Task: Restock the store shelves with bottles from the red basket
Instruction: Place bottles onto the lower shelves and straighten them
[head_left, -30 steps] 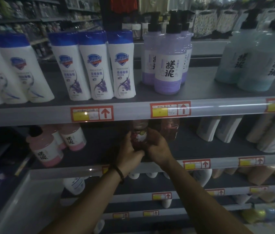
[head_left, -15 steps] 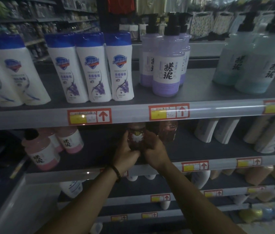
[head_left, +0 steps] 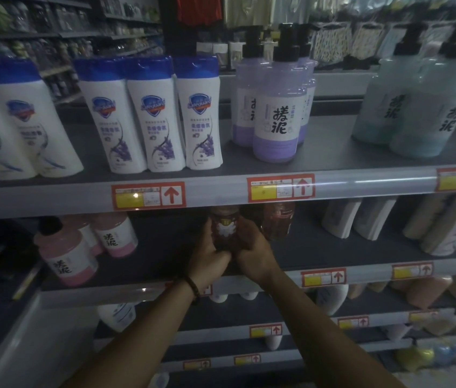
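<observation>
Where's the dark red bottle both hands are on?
In the head view, the dark red bottle is mid-frame on the second shelf, held between the left hand and right hand, just left of another red bottle.

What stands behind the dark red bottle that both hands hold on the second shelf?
A second dark red bottle stands just behind it, to the right. The space directly behind the held dark red bottle is covered by it.
</observation>
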